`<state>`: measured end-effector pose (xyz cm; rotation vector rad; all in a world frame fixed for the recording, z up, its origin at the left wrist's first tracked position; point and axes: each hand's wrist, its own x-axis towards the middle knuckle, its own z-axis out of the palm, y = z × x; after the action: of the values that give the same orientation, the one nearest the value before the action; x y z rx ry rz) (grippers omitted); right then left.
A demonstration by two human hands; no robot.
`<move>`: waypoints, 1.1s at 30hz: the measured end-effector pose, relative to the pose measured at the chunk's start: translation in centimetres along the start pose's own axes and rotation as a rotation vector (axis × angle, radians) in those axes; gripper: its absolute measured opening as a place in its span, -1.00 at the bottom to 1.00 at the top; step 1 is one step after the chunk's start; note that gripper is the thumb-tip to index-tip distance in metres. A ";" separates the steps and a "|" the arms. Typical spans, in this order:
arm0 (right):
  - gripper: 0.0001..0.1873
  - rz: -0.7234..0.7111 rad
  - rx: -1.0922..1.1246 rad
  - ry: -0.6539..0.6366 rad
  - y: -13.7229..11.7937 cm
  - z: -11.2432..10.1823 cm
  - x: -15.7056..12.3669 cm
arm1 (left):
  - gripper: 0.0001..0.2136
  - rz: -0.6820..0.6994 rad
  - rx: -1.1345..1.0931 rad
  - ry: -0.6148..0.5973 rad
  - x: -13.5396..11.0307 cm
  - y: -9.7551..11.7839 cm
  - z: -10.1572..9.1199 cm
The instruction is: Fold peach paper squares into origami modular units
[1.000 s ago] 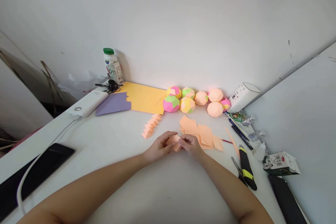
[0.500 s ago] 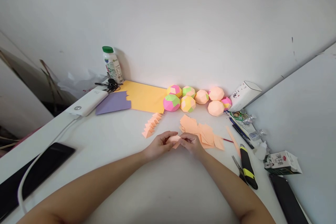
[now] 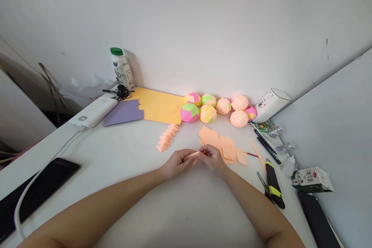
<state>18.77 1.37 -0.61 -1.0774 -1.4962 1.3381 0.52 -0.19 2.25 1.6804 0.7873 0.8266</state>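
Observation:
Between my two hands is a small folded piece of peach paper (image 3: 192,156), partly covered by the fingers. My left hand (image 3: 174,164) pinches its left end, and my right hand (image 3: 213,159) grips the right end with thumb and fingers. Just beyond the right hand lies a loose pile of cut peach paper pieces (image 3: 228,148). Up and left of the hands, a row of folded peach paper units (image 3: 167,138) rests on the table. Several multicoloured paper balls (image 3: 190,112) sit against the wall.
Yellow paper (image 3: 162,104) and purple paper (image 3: 124,113) lie at the back left, near a bottle (image 3: 122,69), keys (image 3: 122,92) and a white power bank (image 3: 94,112). On the right are a utility knife (image 3: 274,184), scissors (image 3: 265,188), pens (image 3: 267,145) and a milk carton (image 3: 312,180).
The peach paper has been tilted between my fingers, so less of its face shows. Both hands stay in nearly the same place; the view has shifted slightly.

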 end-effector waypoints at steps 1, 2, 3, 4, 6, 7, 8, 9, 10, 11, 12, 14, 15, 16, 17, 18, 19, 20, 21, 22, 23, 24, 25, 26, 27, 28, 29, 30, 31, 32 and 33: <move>-0.81 -0.003 -0.004 -0.001 0.0 0.0 0.0 | -0.68 0.003 -0.004 -0.008 0.0 0.0 0.0; -0.80 -0.006 -0.010 -0.001 0.0 0.0 0.0 | -0.68 0.005 -0.006 -0.014 0.0 0.0 0.0; -0.80 -0.010 -0.014 0.000 0.0 0.0 0.0 | -0.68 0.004 -0.007 -0.016 0.0 0.1 0.0; -0.79 -0.014 -0.018 0.000 -0.1 0.0 0.0 | -0.68 0.001 -0.008 -0.018 0.0 0.1 0.0; -0.79 -0.023 -0.022 -0.008 -0.2 -0.1 0.1 | -0.68 -0.008 -0.008 -0.022 -0.1 0.1 0.0; -0.80 -0.031 -0.022 -0.012 -0.3 -0.1 0.1 | -0.67 -0.012 -0.010 -0.024 -0.1 0.1 0.0; -0.81 -0.039 -0.022 -0.018 -0.5 -0.1 0.1 | -0.67 -0.016 -0.011 -0.026 -0.1 0.1 0.0; -0.81 -0.046 -0.023 -0.023 -0.6 -0.1 0.1 | -0.67 -0.019 -0.011 -0.029 -0.1 0.1 0.0; -0.82 -0.052 -0.024 -0.028 -0.8 0.0 0.1 | -0.66 -0.021 -0.008 -0.031 -0.1 0.1 0.0; -0.83 -0.054 -0.023 -0.033 -0.9 0.0 0.0 | -0.66 -0.023 -0.004 -0.033 -0.2 0.0 0.0; -0.83 -0.055 -0.021 -0.037 -1.0 0.0 0.0 | -0.66 -0.024 0.001 -0.035 -0.2 0.0 0.0; -0.84 -0.052 -0.018 -0.045 -1.2 0.0 0.0 | -0.67 -0.020 0.007 -0.037 -0.2 0.0 0.0; -0.84 -0.054 -0.018 -0.045 -1.3 0.0 0.0 | -0.67 -0.017 0.007 -0.036 -0.2 -0.1 0.0; -0.84 -0.057 -0.019 -0.045 -1.3 0.0 0.1 | -0.67 -0.015 0.007 -0.035 -0.2 -0.1 0.0; -0.84 -0.062 -0.021 -0.045 -1.3 0.0 0.1 | -0.67 -0.015 0.008 -0.035 -0.2 -0.2 0.0; -0.84 -0.068 -0.021 -0.046 -1.3 0.0 0.1 | -0.68 -0.017 0.012 -0.035 -0.2 -0.2 0.0; -0.84 -0.074 -0.020 -0.049 -1.3 0.0 0.1 | -0.68 -0.020 0.016 -0.036 -0.2 -0.3 0.0; -0.85 -0.078 -0.019 -0.052 -1.2 -0.1 0.2 | -0.68 -0.025 0.021 -0.036 -0.2 -0.4 0.0; -0.85 -0.080 -0.019 -0.055 -1.2 -0.1 0.2 | -0.68 -0.029 0.025 -0.039 -0.3 -0.4 0.0; -0.84 -0.080 -0.023 -0.056 -1.2 -0.1 0.2 | -0.69 -0.031 0.030 -0.040 -0.3 -0.4 0.0; -0.84 -0.080 -0.027 -0.056 -1.2 -0.1 0.2 | -0.69 -0.031 0.034 -0.037 -0.3 -0.4 0.0; -0.83 -0.079 -0.030 -0.058 -1.2 -0.1 0.2 | -0.68 -0.031 0.037 -0.034 -0.3 -0.4 0.0; -0.83 -0.079 -0.031 -0.059 -1.2 -0.1 0.2 | -0.68 -0.031 0.041 -0.033 -0.3 -0.4 0.0; -0.83 -0.082 -0.028 -0.061 -1.2 -0.1 0.2 | -0.68 -0.032 0.045 -0.032 -0.3 -0.4 0.0; -0.83 -0.085 -0.024 -0.064 -1.2 -0.1 0.2 | -0.68 -0.034 0.048 -0.032 -0.3 -0.4 0.0; -0.84 -0.089 -0.018 -0.066 -1.2 -0.1 0.2 | -0.68 -0.036 0.052 -0.030 -0.2 -0.4 0.0; -0.85 -0.092 -0.011 -0.069 -1.2 -0.1 0.1 | -0.68 -0.039 0.055 -0.031 -0.2 -0.4 0.0; -0.85 -0.095 -0.004 -0.071 -1.2 -0.1 0.1 | -0.68 -0.040 0.059 -0.032 -0.2 -0.3 0.0; -0.86 -0.096 0.001 -0.073 -1.2 -0.1 0.1 | -0.67 -0.038 0.061 -0.031 -0.2 -0.3 0.0; -0.86 -0.095 0.003 -0.075 -1.3 -0.1 0.1 | -0.67 -0.037 0.060 -0.032 -0.2 -0.3 0.0; -0.86 -0.093 0.002 -0.075 -1.3 -0.1 0.1 | -0.66 -0.037 0.057 -0.036 -0.2 -0.3 0.0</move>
<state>18.78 1.40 0.68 -0.9539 -1.5797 1.3282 0.37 -0.31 1.89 1.7216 0.8220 0.7525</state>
